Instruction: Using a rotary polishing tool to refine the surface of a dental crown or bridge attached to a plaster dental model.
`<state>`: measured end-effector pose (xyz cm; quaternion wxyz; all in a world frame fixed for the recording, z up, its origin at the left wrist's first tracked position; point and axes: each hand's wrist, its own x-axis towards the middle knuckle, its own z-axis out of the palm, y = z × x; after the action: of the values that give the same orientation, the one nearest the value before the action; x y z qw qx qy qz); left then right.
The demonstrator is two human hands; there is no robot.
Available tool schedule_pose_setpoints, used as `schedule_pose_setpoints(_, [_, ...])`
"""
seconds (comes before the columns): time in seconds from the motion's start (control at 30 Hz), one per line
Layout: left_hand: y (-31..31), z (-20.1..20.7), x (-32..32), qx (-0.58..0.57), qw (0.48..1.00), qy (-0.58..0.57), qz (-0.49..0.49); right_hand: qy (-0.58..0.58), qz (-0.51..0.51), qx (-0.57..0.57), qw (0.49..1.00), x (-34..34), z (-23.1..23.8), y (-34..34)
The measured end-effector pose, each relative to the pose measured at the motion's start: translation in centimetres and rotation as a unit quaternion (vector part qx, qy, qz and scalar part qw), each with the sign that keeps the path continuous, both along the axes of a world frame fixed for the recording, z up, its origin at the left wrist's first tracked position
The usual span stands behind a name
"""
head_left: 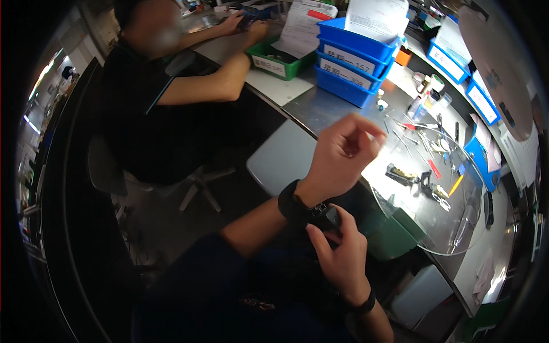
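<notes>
My left hand [337,157] is raised in front of me, its fingers curled into a loose fist with nothing visible in them. A black strap [291,202] goes round my left wrist. Against that strap's lower side sits a small dark boxy device [327,216]. My right hand [347,251] grips this device between thumb and fingers, and part of it is hidden in shadow. Another black band [364,303] circles my right wrist.
A lit metal bench [457,223] to the right carries tweezers, tools and small dark parts [403,174]. Blue bins [346,86] with papers are stacked behind, beside a green bin [291,67]. A green box [394,231] stands at the bench edge. At left, a co-worker [143,108] sits working.
</notes>
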<state>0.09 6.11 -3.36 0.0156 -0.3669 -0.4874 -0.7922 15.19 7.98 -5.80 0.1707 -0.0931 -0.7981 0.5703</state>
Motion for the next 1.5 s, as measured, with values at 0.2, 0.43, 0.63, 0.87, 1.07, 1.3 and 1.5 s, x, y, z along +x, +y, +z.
schedule_pose_setpoints(0.2, [-2.5,0.5,-0.5,-0.184,0.946,0.234,0.126,0.056,0.016,0.13,0.99,0.9,1.5,-1.6])
schedule_pose_setpoints(0.43, [-1.8,-0.5,-0.5,-0.224,0.888,0.353,0.191,0.008,0.107,0.121,0.987,-1.5,1.1,-2.9])
schedule_pose_setpoints(0.63, [-2.7,-2.6,0.4,-0.224,0.805,0.484,0.259,-0.002,0.19,-0.077,0.979,-3.5,8.1,-5.1])
schedule_pose_setpoints(0.87, [-3.2,-1.7,-0.2,-0.271,0.783,0.509,0.233,0.1,0.002,0.292,0.951,-3.2,1.9,-5.5])
schedule_pose_setpoints(1.07, [-2.5,-2.2,-0.4,-0.238,0.803,0.492,0.238,0.029,0.029,0.134,0.99,-2.5,1.0,-5.4])
schedule_pose_setpoints(1.3, [-2.0,-2.0,-0.8,-0.221,0.813,0.471,0.262,0.022,-0.014,0.151,0.988,-2.5,0.6,-4.5])
schedule_pose_setpoints(1.5, [-2.0,-2.3,-1.0,-0.239,0.822,0.457,0.243,0.011,0.041,0.089,0.995,-1.7,-0.2,-3.8])
